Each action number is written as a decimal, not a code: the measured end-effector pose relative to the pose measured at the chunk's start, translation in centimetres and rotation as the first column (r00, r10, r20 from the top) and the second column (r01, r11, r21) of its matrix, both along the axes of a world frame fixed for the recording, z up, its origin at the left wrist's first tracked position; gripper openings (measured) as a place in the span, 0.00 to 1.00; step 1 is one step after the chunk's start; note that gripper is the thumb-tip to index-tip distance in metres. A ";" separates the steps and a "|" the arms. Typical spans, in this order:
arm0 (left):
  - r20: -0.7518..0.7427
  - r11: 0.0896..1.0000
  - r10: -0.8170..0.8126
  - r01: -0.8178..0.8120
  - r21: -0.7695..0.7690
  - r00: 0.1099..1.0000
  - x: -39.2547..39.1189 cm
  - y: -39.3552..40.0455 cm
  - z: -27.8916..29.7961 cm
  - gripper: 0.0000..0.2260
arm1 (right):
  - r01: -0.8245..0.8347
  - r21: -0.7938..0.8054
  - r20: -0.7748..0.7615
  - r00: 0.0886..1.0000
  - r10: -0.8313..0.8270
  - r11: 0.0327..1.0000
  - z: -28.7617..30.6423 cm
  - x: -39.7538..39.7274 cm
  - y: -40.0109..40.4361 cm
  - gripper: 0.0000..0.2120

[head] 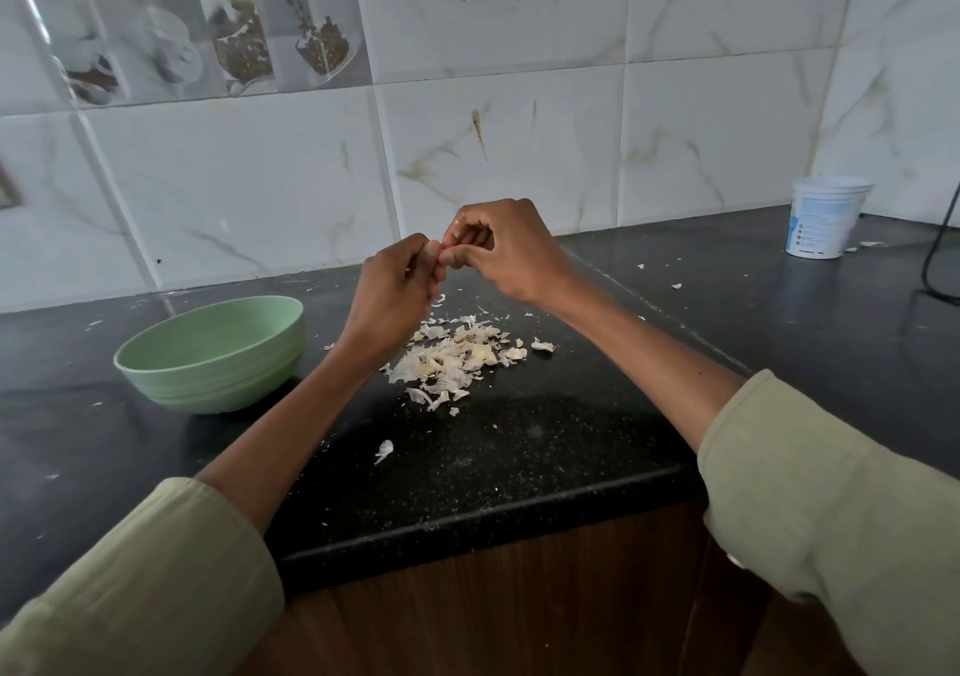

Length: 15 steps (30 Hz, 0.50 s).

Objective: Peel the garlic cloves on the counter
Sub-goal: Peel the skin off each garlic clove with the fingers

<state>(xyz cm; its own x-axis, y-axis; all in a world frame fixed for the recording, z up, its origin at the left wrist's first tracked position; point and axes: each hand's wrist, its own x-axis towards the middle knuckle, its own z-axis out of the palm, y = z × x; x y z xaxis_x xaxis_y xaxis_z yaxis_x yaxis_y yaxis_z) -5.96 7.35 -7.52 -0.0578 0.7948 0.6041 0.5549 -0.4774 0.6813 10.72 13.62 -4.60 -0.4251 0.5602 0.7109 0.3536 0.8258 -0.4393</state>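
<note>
My left hand (397, 293) and my right hand (506, 249) meet fingertip to fingertip above the black counter (519, 467). Between the fingertips they pinch a small garlic clove (448, 246), almost wholly hidden by the fingers. Below the hands lies a pile of pale garlic skins (457, 358), perhaps with cloves mixed in; I cannot tell them apart. A single loose skin (384, 451) lies nearer the counter's front edge.
A pale green bowl (213, 355) stands left of the pile; its inside is hidden from this angle. A white plastic tub (828, 218) sits at the back right by the tiled wall, with a black cable (935, 264) beside it. Skin flakes are scattered about.
</note>
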 end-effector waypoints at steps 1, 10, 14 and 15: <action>-0.009 1.000 0.011 -0.011 0.003 1.000 0.0 0.1 -0.1 0.17 | -0.001 0.005 0.005 1.000 0.001 1.000 0.0 0.0 0.0 0.06; -0.179 0.967 0.245 -0.228 0.112 0.953 0.3 0.5 -0.6 0.16 | 0.061 0.063 0.038 0.997 -0.064 0.996 -0.8 -0.8 0.2 0.05; -0.158 0.969 0.237 -0.221 0.111 0.959 -0.1 0.6 -0.4 0.15 | 0.040 0.073 0.065 0.997 -0.045 0.997 -1.1 -1.1 0.0 0.05; -0.151 0.970 0.232 -0.217 0.111 0.961 -0.2 0.6 -0.4 0.14 | 0.019 0.054 0.062 0.998 -0.022 0.998 -1.1 -1.0 0.0 0.05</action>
<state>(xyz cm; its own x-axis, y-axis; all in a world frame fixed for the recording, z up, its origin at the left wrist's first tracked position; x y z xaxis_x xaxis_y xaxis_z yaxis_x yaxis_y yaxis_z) -6.19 7.90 -7.94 -0.1240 0.7126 0.6905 0.7539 -0.3848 0.5325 9.69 13.61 -5.67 -0.4584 0.5312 0.7125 0.3964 0.8398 -0.3710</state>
